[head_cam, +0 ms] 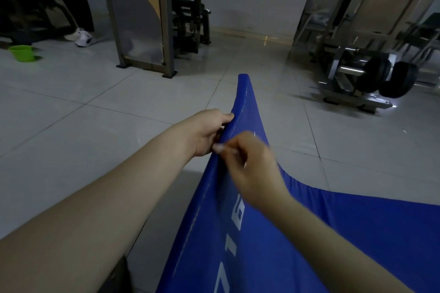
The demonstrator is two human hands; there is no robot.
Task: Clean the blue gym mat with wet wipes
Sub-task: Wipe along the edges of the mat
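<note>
Two hands at the mat | left hand (209, 133) grips the raised edge of the blue mat (285, 233), lifted and bent above the tiled floor (95, 114) | right hand (252, 164) curled at the same edge, blurred, grip unclear | no wipe in sight | progress: handling only, wiping apparently all left.

hands=2: left hand (209, 131), right hand (252, 164) | blue mat (309, 233)=1 | green bucket (22, 53)=1 | white shoes (83, 39)=2 | weight plates (400, 82)=2
</note>
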